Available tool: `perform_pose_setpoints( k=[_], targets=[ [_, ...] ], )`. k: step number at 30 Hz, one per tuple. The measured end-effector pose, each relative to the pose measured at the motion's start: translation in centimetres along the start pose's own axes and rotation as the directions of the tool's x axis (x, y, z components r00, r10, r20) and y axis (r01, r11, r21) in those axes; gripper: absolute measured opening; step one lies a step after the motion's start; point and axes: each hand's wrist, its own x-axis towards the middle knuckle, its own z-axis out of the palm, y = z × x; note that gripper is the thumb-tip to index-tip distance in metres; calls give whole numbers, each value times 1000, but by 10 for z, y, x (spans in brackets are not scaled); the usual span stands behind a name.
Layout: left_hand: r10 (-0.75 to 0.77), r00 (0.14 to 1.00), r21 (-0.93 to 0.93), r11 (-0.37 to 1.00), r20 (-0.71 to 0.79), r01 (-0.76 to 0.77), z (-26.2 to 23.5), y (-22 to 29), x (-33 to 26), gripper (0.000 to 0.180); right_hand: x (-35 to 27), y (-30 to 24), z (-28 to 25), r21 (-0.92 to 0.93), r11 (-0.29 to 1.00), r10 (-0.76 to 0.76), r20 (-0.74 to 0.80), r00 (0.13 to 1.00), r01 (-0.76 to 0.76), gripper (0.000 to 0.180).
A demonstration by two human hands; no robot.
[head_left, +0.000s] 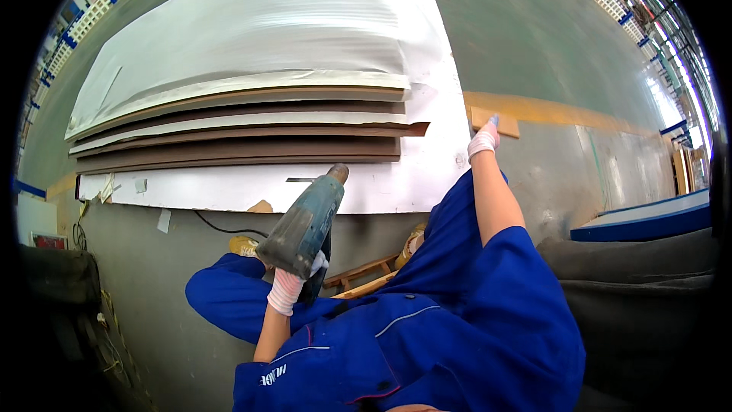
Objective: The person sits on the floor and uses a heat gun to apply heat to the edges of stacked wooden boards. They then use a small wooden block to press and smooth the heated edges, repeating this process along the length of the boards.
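The left hand (293, 278) gripped a power drill (305, 221); the right hand (483, 139) pressed the white sheet (427, 168); its trailing cord (221, 227) could have snagged.

Single view only, worn on the head, left lens of a side-by-side pair. Looking steeply down and forward over a blue work jacket (427, 336) and blue trouser legs toward a stack of large white and brown sheets (252, 84) lying on a grey concrete floor (549, 38). Close to the body: forearms entering from the lower edge, with the left hand (293, 278) around a grey-green power tool (305, 221) just below the stack and the right hand (483, 140) stretched to the stack's right edge. Strong fisheye: sheet edges bowed, black corners around a round field. No second view, so nothing shared.
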Motion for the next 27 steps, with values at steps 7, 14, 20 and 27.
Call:
perform_pose_setpoints(
  k=[7,14,20,27],
  targets=[
    [22,1000,-149,989,-22,-25,79,-9,85,9,37,-5,-9,-124,805,-430,553,714,581,52],
    [-126,973,-498,842,191,207,98,-25,135,29,6,-24,-12,-301,259,-544,740,396,918,31],
    [-254,967,-426,873,17,237,129,-11,152,17,-3,-37,-16,-253,-105,-376,905,197,962,32],
    [-52,998,3,999,36,52,117,-7,148,33,-31,-21,-42,80,-332,-230,960,-162,940,34]
  ],
)
